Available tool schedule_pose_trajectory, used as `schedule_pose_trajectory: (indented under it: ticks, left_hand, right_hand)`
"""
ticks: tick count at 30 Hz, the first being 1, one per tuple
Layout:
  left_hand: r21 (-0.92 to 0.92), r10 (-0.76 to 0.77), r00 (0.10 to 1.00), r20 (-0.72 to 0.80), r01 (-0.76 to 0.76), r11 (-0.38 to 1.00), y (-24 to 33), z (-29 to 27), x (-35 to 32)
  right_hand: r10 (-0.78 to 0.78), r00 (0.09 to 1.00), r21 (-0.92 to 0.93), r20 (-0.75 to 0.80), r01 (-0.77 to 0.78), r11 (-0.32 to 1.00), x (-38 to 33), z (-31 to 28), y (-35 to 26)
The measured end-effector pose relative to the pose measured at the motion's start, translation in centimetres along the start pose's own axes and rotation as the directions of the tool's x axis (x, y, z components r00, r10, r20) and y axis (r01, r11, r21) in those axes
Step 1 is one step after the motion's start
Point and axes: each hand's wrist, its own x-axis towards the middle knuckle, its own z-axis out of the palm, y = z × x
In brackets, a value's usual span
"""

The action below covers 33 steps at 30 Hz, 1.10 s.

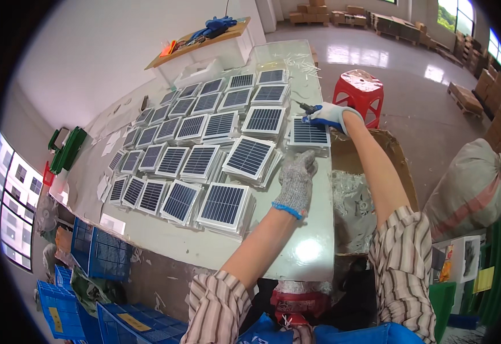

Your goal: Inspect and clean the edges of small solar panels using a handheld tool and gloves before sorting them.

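Small solar panels with white borders stand in several stacked rows across the pale table (296, 241). One solar panel (310, 133) tops a low stack at the table's right edge, between my two hands. My left hand (297, 178), in a grey knit glove with a blue cuff, is closed with its fingers curled by that stack's near edge; what they hold, if anything, is hidden. My right hand (332, 116), in a white and blue glove, is closed around a small dark-handled tool (307, 107) with a thin tip pointing left, over the stack's far edge.
An open cardboard box (397, 157) with plastic scraps adjoins the table's right edge. Beyond stands a red stool (358, 94); a stuffed sack (468, 189) is at right. A raised wooden-topped stand (204, 43) holds gloves. Blue crates (110, 252) lie at lower left.
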Motion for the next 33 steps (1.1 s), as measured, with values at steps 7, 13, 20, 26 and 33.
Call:
schedule_pose_trajectory:
  ticks: [7,13,20,26,33]
  left_hand:
    - [0.060,0.115,0.993,-0.009,-0.115,0.992,-0.3,0.4,-5.2]
    - [0.768,0.506,0.743,0.438,-0.602,0.219,-1.1,-3.9,-9.8]
    - [0.367,0.109,0.980,0.168,-0.165,0.915,2.3,-1.6,-17.4]
    - [0.408,0.147,0.400,0.905,-0.713,-0.571,9.1,-1.5,-12.6]
    - [0.392,-0.289,0.684,0.670,-0.656,-0.645,10.6,-1.3,-4.1]
  right_hand:
    - [-0.106,0.994,0.069,0.036,0.104,0.992,-4.3,2.7,0.1]
    - [-0.236,0.971,0.078,-0.040,0.238,0.968,-7.4,5.7,-1.7]
    - [-0.088,0.875,0.174,-0.476,0.191,0.966,-10.3,7.6,-1.1]
    - [0.267,0.825,0.795,-0.498,0.312,0.520,-21.8,7.4,-0.9]
    - [0.377,0.922,0.996,-0.087,0.075,0.044,-31.9,18.7,3.1]
